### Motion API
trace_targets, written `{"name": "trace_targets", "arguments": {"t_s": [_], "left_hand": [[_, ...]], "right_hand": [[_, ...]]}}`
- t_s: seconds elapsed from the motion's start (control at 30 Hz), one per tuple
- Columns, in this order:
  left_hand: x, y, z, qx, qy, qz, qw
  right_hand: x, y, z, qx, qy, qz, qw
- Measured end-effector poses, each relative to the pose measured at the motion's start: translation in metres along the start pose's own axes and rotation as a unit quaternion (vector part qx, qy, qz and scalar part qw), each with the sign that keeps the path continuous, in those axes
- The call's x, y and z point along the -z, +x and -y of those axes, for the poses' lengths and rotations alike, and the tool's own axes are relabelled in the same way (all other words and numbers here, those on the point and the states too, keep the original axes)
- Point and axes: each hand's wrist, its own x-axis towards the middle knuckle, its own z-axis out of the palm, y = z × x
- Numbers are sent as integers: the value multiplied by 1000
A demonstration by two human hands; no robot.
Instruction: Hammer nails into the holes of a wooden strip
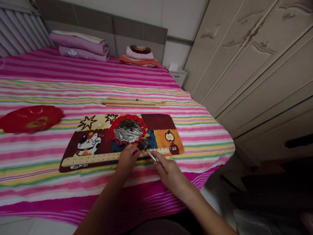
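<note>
A long wooden strip (97, 159) with a row of small holes lies across a colourful cartoon mat (161, 123) on the bed. My left hand (127, 159) rests on the strip with its fingers pinched together near a hole; what they hold is too small to make out. My right hand (167, 170) grips the metal handle of a small hammer (146, 147), whose dark head hovers just above the strip beside my left fingers. Right behind the hands sits a red dish (115, 124) heaped with several thin metal nails (128, 131).
More wooden strips (134, 102) lie further back on the striped bedspread (73, 81). An empty red dish (30, 118) sits at the left. Folded bedding (79, 45) and a pillow (139, 54) lie by the headboard. A wardrobe (256, 65) stands on the right, past the bed's edge.
</note>
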Motion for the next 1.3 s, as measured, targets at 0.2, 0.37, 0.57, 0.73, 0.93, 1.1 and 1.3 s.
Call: {"name": "trace_targets", "arguments": {"t_s": [0.2,0.37,0.57,0.73,0.93,1.1,1.3], "left_hand": [[-3,0,0,11,-20,4,1000],[7,0,-1,29,-47,13,998],[32,20,-5,4,135,-47,990],[39,48,-17,12,312,90,946],[40,62,-28,48,373,148,915],[40,64,-22,17,375,163,913],[45,67,-21,21,358,202,911]], "right_hand": [[11,-26,-3,-63,38,5,997],[23,-73,-38,-171,89,0,981],[13,-102,-102,-285,174,-81,939],[6,-99,-114,-322,211,-113,916],[10,-96,-113,-332,224,-86,912],[8,-96,-117,-325,234,-90,912],[6,-95,-122,-320,240,-89,912]]}}
